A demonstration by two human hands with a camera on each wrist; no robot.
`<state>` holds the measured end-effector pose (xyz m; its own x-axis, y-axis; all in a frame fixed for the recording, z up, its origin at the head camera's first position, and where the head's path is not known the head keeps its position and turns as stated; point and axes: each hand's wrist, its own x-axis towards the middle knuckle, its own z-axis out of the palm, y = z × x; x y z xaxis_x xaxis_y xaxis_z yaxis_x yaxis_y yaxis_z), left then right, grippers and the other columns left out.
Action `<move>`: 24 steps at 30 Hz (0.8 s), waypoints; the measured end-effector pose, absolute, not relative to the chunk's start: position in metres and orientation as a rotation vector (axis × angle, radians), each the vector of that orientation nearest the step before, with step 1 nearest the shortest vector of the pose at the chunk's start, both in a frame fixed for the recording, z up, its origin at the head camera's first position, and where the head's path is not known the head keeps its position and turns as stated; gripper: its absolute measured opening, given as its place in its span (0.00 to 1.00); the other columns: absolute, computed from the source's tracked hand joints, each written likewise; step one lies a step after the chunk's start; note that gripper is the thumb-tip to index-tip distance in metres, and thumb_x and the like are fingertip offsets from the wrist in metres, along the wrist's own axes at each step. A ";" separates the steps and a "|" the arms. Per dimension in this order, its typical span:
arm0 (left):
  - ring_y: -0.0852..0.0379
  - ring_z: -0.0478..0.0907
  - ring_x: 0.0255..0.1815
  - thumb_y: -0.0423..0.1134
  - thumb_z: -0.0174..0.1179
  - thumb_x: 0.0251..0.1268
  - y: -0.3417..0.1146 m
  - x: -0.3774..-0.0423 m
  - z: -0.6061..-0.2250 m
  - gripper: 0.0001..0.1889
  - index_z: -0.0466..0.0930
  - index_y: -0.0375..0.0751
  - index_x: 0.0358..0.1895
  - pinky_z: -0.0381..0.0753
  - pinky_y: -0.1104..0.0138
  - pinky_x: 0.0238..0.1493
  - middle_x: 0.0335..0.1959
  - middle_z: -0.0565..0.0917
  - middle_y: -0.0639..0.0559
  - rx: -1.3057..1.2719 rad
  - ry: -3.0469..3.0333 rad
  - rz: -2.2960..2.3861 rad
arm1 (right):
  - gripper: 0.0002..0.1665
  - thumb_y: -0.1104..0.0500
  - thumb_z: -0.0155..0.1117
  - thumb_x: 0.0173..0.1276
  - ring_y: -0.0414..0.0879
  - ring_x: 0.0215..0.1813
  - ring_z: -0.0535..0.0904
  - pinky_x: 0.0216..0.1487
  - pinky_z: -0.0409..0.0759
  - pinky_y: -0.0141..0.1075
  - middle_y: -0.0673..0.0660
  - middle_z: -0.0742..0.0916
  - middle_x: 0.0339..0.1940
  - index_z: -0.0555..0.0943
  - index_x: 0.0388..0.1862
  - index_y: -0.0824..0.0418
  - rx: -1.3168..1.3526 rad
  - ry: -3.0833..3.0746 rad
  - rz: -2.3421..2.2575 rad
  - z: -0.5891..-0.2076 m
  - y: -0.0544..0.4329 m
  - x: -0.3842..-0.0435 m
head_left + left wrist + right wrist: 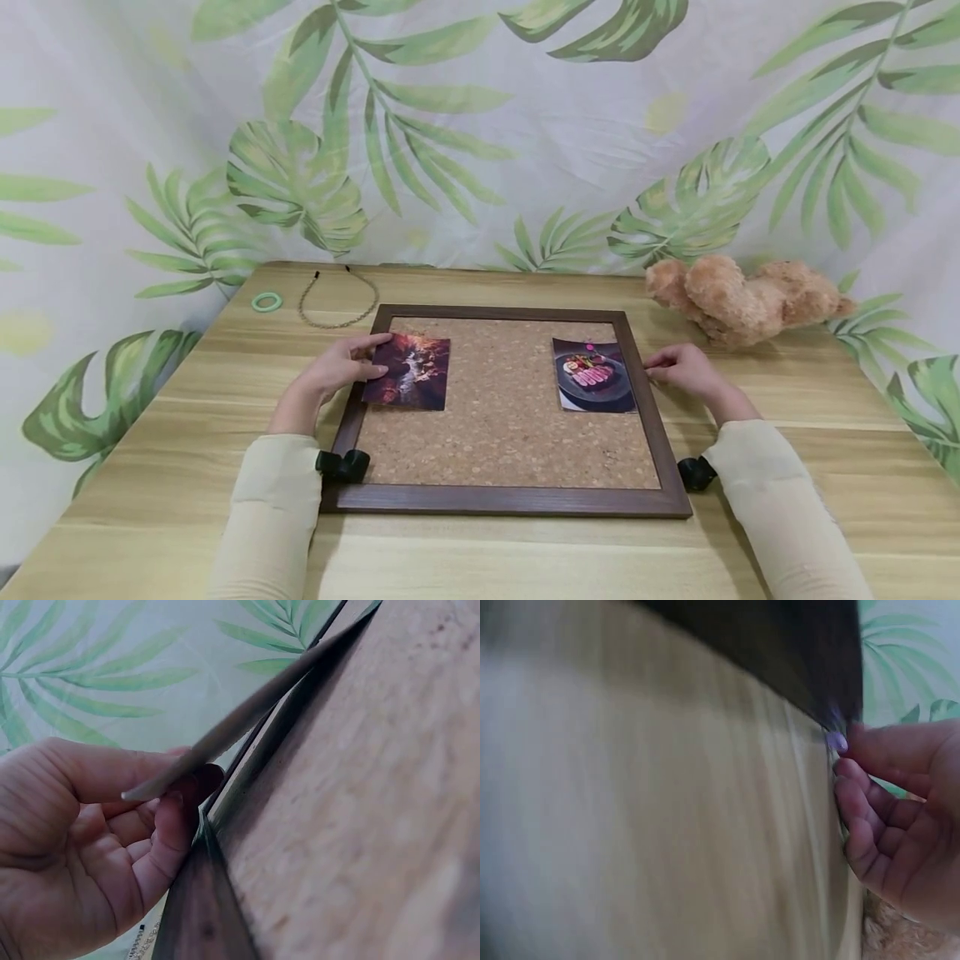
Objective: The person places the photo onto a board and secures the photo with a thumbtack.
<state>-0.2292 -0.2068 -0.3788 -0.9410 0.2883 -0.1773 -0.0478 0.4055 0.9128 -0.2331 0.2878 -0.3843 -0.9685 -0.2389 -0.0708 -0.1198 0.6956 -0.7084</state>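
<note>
A framed corkboard [502, 450] lies on the table between both hands. My left hand [333, 371] pinches the left edge of a dark orange-red photo [416, 375], thumb on its face and fingers behind; in the left wrist view the photo [247, 716] tilts up off the cork. At the board's right edge my right hand [686, 371] pinches a small purple pushpin [837, 741] between thumb and fingertip, close to the dark frame. A photo of sliced meat on a plate [592, 379] lies on the cork's right side, with a pink pushpin [590, 347] near its top.
A fluffy brown plush toy [750, 300] lies at the back right. At the back left are a green ring [267, 302] and a cord or chain with dark ends [337, 325]. A leaf-patterned cloth [450, 167] hangs behind the wooden table [187, 467].
</note>
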 end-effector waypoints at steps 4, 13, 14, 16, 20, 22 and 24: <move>0.48 0.60 0.46 0.29 0.56 0.54 -0.205 -0.229 -0.379 0.32 0.56 0.37 0.64 0.66 0.66 0.42 0.46 0.62 0.39 0.206 2.383 1.539 | 0.08 0.69 0.57 0.56 0.43 0.26 0.71 0.27 0.70 0.36 0.57 0.80 0.24 0.78 0.32 0.74 -0.323 2.794 -1.076 -0.388 0.286 -0.236; 0.57 0.63 0.23 0.28 0.58 0.52 -0.198 -0.235 -0.385 0.30 0.60 0.34 0.61 0.67 0.68 0.25 0.29 0.65 0.45 0.246 2.553 1.409 | 0.05 0.72 0.52 0.57 0.45 0.24 0.72 0.25 0.71 0.35 0.58 0.78 0.22 0.74 0.30 0.75 -0.275 2.703 -1.288 -0.388 0.287 -0.233; 0.57 0.64 0.22 0.28 0.58 0.52 -0.197 -0.236 -0.385 0.30 0.60 0.34 0.61 0.67 0.68 0.24 0.28 0.65 0.46 0.250 2.566 1.390 | 0.05 0.72 0.52 0.58 0.46 0.24 0.73 0.26 0.72 0.36 0.59 0.78 0.22 0.73 0.30 0.76 -0.254 2.686 -1.337 -0.386 0.288 -0.233; 0.57 0.64 0.20 0.28 0.58 0.52 -0.195 -0.236 -0.386 0.30 0.60 0.35 0.61 0.67 0.67 0.23 0.26 0.65 0.47 0.253 2.580 1.370 | 0.06 0.71 0.52 0.59 0.46 0.25 0.74 0.27 0.74 0.37 0.60 0.79 0.22 0.72 0.32 0.77 -0.218 2.671 -1.413 -0.381 0.290 -0.232; 0.57 0.63 0.18 0.28 0.57 0.52 -0.194 -0.236 -0.386 0.30 0.60 0.35 0.62 0.65 0.67 0.22 0.23 0.65 0.48 0.263 2.582 1.355 | 0.11 0.69 0.52 0.60 0.44 0.26 0.76 0.29 0.75 0.38 0.58 0.80 0.23 0.71 0.37 0.80 -0.212 2.664 -1.502 -0.368 0.293 -0.232; 0.57 0.62 0.17 0.27 0.57 0.52 -0.194 -0.236 -0.386 0.30 0.60 0.36 0.62 0.64 0.67 0.21 0.22 0.65 0.49 0.266 2.580 1.354 | 0.14 0.68 0.54 0.60 0.43 0.26 0.76 0.30 0.75 0.38 0.56 0.81 0.24 0.71 0.40 0.80 -0.215 2.649 -1.536 -0.361 0.292 -0.233; 0.57 0.62 0.17 0.27 0.57 0.52 -0.194 -0.237 -0.386 0.30 0.60 0.36 0.62 0.63 0.68 0.21 0.21 0.65 0.49 0.271 2.575 1.355 | 0.17 0.66 0.55 0.60 0.43 0.28 0.76 0.31 0.76 0.38 0.54 0.82 0.26 0.72 0.42 0.80 -0.215 2.643 -1.548 -0.355 0.290 -0.233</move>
<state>-0.2366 -0.1943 -0.3859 -0.9590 0.2625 -0.1072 0.0603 0.5582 0.8275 -0.2334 0.2902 -0.3550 -0.9876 -0.1564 0.0096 -0.0848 0.4822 -0.8720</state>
